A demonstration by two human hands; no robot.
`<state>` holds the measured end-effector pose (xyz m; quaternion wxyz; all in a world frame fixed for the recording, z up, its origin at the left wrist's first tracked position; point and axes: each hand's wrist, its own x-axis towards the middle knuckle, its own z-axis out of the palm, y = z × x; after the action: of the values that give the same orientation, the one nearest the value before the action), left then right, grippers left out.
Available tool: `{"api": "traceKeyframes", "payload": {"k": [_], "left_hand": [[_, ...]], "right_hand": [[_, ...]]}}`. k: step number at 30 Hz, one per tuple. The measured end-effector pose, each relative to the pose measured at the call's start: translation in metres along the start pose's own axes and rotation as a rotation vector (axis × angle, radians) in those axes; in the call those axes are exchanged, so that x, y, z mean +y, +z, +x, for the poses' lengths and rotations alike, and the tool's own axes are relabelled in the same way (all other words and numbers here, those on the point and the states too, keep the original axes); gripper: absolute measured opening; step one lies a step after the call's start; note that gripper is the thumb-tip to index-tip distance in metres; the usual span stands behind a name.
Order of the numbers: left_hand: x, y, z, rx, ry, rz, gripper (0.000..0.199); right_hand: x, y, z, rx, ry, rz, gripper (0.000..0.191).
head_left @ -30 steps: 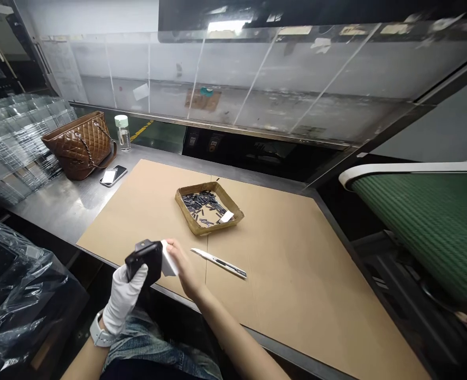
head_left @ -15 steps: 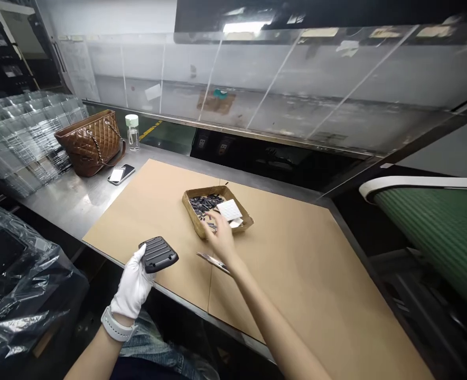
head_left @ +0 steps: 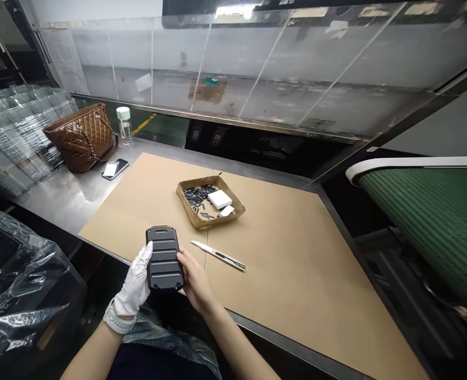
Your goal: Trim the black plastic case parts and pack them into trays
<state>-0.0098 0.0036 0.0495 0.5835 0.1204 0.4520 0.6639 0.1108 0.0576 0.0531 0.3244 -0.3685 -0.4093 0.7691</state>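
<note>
Clamping one ribbed black case (head_left: 165, 258) between left hand (head_left: 133, 279) and right hand (head_left: 196, 281), one utility knife (head_left: 217, 255) nearby.

A ribbed black phone case (head_left: 165, 258) held upright.

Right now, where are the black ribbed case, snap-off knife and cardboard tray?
Black ribbed case (head_left: 165, 258): head view, middle of its ridged back.
Snap-off knife (head_left: 217, 256): head view, middle of its handle.
Cardboard tray (head_left: 185, 211): head view, its near left wall.
</note>
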Motion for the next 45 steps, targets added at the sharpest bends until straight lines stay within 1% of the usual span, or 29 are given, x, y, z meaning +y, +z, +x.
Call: {"api": "traceKeyframes", "payload": {"k": [1,2,4,5,6,7,8,9,10,13,14,16,19,21,24,27,29,33,36,39,42,45], "left_hand": [[0.003,0.002,-0.003,-0.034,0.033,0.066,0.039],[0.007,0.003,-0.005,-0.092,0.048,0.14,0.037],[0.014,0.005,-0.008,-0.262,0.01,0.315,0.033],[0.017,0.004,-0.008,-0.338,-0.018,0.4,0.03],[0.019,0.003,-0.008,-0.39,-0.035,0.47,0.027],[0.02,0.001,-0.006,-0.415,-0.038,0.523,0.025],[0.019,-0.002,-0.004,-0.412,-0.036,0.536,0.024],[0.018,-0.004,-0.003,-0.377,-0.031,0.494,0.026],[0.016,-0.005,-0.002,-0.332,-0.022,0.419,0.029],[0.008,-0.003,-0.007,-0.231,0.006,0.197,0.043],[0.005,-0.001,-0.01,-0.212,0.03,0.162,0.043],[-0.002,0.005,-0.018,-0.162,0.084,0.164,0.036],[-0.011,0.012,-0.025,-0.088,0.132,0.22,0.029],[-0.015,0.014,-0.026,-0.059,0.133,0.225,0.031],[-0.013,0.018,-0.025,-0.055,0.087,0.165,0.032],[-0.01,0.02,-0.029,-0.089,0.039,0.13,0.031],[-0.011,0.017,-0.033,-0.115,0.024,0.154,0.028],[-0.021,-0.001,-0.038,-0.134,0.016,0.177,0.024],[-0.029,-0.016,-0.038,-0.156,-0.036,0.129,0.025],[-0.033,-0.025,-0.037,-0.194,-0.093,0.046,0.027],[-0.033,-0.025,-0.038,-0.191,-0.109,-0.044,0.026],[-0.03,-0.019,-0.04,-0.189,-0.122,-0.102,0.031]], "right_hand": [[0.001,-0.001,0.001,0.03,-0.045,-0.046,0.039],[0.0,-0.003,0.002,0.066,-0.097,-0.095,0.041],[-0.003,-0.009,0.006,0.136,-0.22,-0.213,0.048],[-0.005,-0.013,0.008,0.14,-0.265,-0.275,0.05],[-0.007,-0.015,0.01,0.125,-0.286,-0.32,0.05],[-0.008,-0.017,0.011,0.106,-0.286,-0.345,0.045],[-0.008,-0.019,0.012,0.095,-0.279,-0.356,0.038],[-0.007,-0.019,0.013,0.102,-0.264,-0.342,0.032],[-0.004,-0.02,0.014,0.139,-0.248,-0.304,0.031],[0.011,-0.021,0.022,0.337,-0.253,-0.178,0.038],[0.016,-0.021,0.025,0.4,-0.255,-0.137,0.04],[0.027,-0.023,0.03,0.506,-0.245,-0.058,0.042],[0.039,-0.023,0.034,0.591,-0.211,0.037,0.043],[0.043,-0.022,0.034,0.629,-0.201,0.076,0.043],[0.043,-0.021,0.034,0.677,-0.23,0.094,0.039],[0.038,-0.021,0.032,0.692,-0.291,0.077,0.035],[0.032,-0.022,0.03,0.68,-0.326,0.055,0.036],[0.023,-0.027,0.026,0.624,-0.389,-0.014,0.04],[0.018,-0.033,0.025,0.578,-0.442,-0.081,0.045],[0.012,-0.038,0.025,0.531,-0.477,-0.151,0.048],[0.007,-0.042,0.024,0.492,-0.498,-0.222,0.045],[0.002,-0.045,0.022,0.466,-0.517,-0.287,0.042]]}}
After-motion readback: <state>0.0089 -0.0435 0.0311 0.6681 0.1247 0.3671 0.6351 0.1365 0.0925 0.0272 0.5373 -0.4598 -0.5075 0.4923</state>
